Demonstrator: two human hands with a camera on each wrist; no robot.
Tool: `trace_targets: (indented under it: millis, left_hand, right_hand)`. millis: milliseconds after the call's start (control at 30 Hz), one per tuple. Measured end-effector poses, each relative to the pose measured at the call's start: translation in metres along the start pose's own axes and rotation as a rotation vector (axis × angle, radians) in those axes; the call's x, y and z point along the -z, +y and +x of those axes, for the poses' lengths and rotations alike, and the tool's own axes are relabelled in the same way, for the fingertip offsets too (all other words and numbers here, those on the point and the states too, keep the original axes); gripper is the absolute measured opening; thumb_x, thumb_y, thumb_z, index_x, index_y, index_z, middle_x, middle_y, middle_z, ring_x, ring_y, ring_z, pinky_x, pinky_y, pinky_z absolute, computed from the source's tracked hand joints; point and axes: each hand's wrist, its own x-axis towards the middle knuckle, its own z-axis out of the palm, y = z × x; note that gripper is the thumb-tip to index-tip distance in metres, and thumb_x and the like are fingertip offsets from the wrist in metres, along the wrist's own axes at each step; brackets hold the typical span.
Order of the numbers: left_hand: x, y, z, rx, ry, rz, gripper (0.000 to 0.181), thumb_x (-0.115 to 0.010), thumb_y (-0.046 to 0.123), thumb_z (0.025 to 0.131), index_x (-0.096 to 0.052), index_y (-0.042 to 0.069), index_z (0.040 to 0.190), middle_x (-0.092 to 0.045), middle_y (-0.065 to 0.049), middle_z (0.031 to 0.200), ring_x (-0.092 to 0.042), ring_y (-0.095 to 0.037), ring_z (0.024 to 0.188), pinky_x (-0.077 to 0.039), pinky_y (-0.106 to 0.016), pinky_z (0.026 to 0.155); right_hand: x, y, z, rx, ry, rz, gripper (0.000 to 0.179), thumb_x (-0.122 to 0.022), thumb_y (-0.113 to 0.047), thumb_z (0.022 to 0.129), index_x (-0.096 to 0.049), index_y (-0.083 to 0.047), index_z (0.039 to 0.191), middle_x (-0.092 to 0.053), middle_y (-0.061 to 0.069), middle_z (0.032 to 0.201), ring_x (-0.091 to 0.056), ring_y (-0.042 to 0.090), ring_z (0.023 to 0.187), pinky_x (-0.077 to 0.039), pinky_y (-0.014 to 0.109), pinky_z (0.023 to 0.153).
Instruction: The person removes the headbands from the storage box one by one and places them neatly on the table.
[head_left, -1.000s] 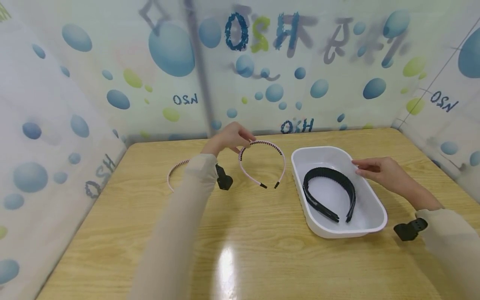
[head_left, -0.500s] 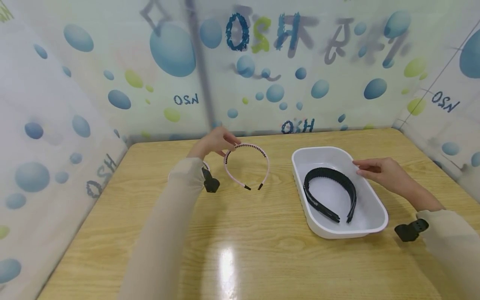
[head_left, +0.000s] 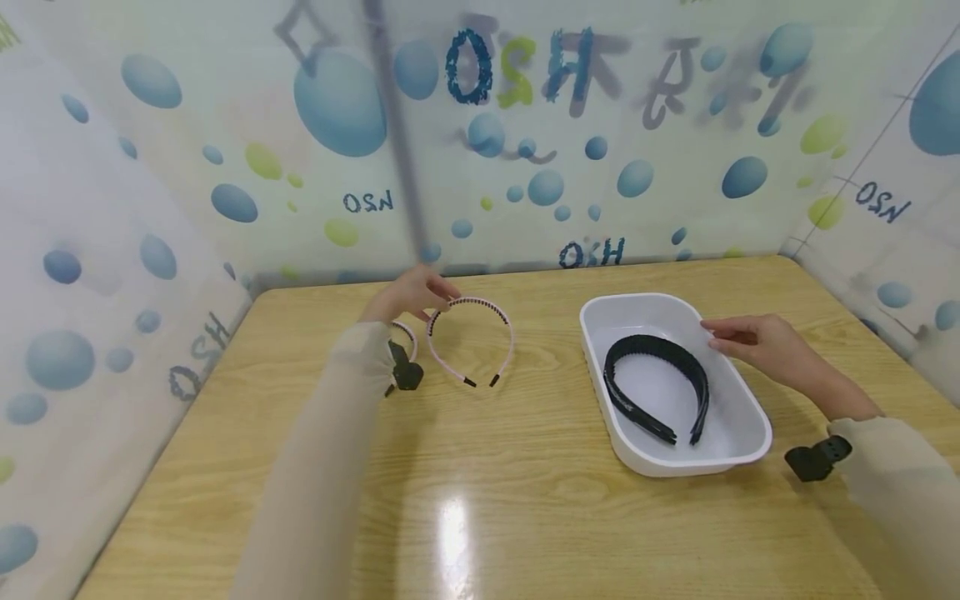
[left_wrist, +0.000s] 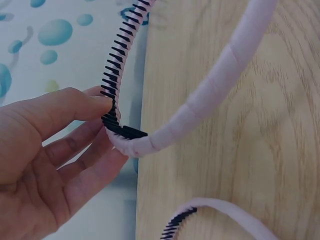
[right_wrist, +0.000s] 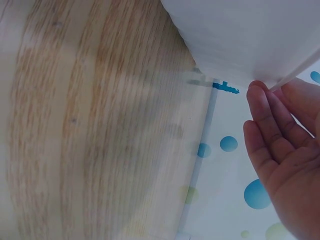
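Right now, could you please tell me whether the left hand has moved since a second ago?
Yes: the left hand moved leftward, away from the white rectangular tray.

Left hand [head_left: 414,295] — in a pinch | left arm [head_left: 318,458] extended forward | right hand [head_left: 753,343] — likewise pinching | right forearm [head_left: 843,396] angled inward

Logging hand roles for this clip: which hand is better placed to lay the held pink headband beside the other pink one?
Probably the left hand: it pinches the held pink headband, near the other pink headband. The right hand pinches the white tub at its rim, farther off.
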Motion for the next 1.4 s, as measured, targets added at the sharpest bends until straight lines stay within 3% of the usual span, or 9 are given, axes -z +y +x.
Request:
trace_targets:
  millis: [367, 700, 900, 967, 1100, 1267, 1400]
  left_hand:
    - [-0.001, -0.019, 0.003, 0.036, -0.034, -0.030, 0.034, -0.056, -0.004, 0.086, -0.058, -0.003, 0.120, -0.056, -0.016, 0.122, -0.052, -0.030, 0.110, -0.050, -0.038, 0.080]
    - [-0.005, -0.028, 0.007, 0.046, -0.031, -0.002, 0.034, -0.054, -0.005, 0.086, -0.058, -0.003, 0.120, -0.056, -0.017, 0.122, -0.053, -0.030, 0.109, -0.050, -0.040, 0.080]
    - [-0.008, -0.031, 0.009, 0.019, -0.003, 0.059, 0.034, -0.054, -0.006, 0.084, -0.059, -0.004, 0.117, -0.058, -0.018, 0.119, -0.055, -0.024, 0.091, -0.049, -0.034, 0.072]
    - [-0.009, -0.032, 0.009, 0.008, 0.003, 0.069, 0.033, -0.054, -0.007, 0.084, -0.060, -0.005, 0.116, -0.058, -0.019, 0.118, -0.054, -0.021, 0.082, -0.048, -0.031, 0.067]
    - [-0.011, -0.032, 0.010, 0.012, 0.009, 0.069, 0.033, -0.053, -0.007, 0.083, -0.061, -0.005, 0.115, -0.059, -0.020, 0.116, -0.053, -0.022, 0.071, -0.045, -0.030, 0.061]
    - [-0.011, -0.035, 0.014, 0.019, 0.008, 0.065, 0.033, -0.053, -0.008, 0.083, -0.061, -0.005, 0.115, -0.059, -0.020, 0.115, -0.052, -0.020, 0.068, -0.043, -0.027, 0.057]
    - [-0.012, -0.039, 0.018, 0.023, 0.017, 0.085, 0.034, -0.052, -0.007, 0.082, -0.062, -0.004, 0.114, -0.060, -0.019, 0.114, -0.052, -0.017, 0.068, -0.041, -0.024, 0.057]
  right_hand:
    - [0.001, -0.001, 0.001, -0.015, -0.010, -0.017, 0.035, -0.060, -0.012, 0.090, -0.057, 0.009, 0.117, -0.060, 0.028, 0.106, -0.047, -0.015, 0.083, -0.052, 0.033, 0.071]
    - [0.001, 0.000, 0.001, -0.004, -0.011, -0.004, 0.034, -0.060, -0.011, 0.089, -0.057, 0.010, 0.117, -0.060, 0.029, 0.106, -0.045, -0.018, 0.082, -0.052, 0.028, 0.070]
    - [0.001, -0.001, 0.001, -0.020, -0.019, -0.013, 0.035, -0.059, -0.012, 0.090, -0.056, 0.009, 0.118, -0.060, 0.028, 0.107, -0.061, 0.011, 0.089, -0.052, 0.033, 0.072]
    - [0.001, -0.001, 0.001, -0.023, -0.021, -0.009, 0.035, -0.059, -0.012, 0.090, -0.056, 0.009, 0.118, -0.060, 0.028, 0.106, -0.060, 0.008, 0.089, -0.052, 0.032, 0.072]
    - [0.001, -0.001, 0.001, -0.020, -0.014, 0.002, 0.033, -0.059, -0.010, 0.090, -0.057, 0.009, 0.117, -0.061, 0.028, 0.106, -0.047, -0.015, 0.083, -0.051, 0.019, 0.070]
    - [0.001, -0.002, 0.001, -0.020, -0.013, 0.004, 0.033, -0.060, -0.010, 0.089, -0.057, 0.009, 0.117, -0.061, 0.028, 0.106, -0.052, -0.011, 0.084, -0.050, 0.018, 0.070]
    - [0.001, -0.001, 0.001, -0.019, -0.012, 0.004, 0.033, -0.059, -0.009, 0.089, -0.057, 0.009, 0.117, -0.060, 0.028, 0.106, -0.045, -0.018, 0.082, -0.050, 0.018, 0.069]
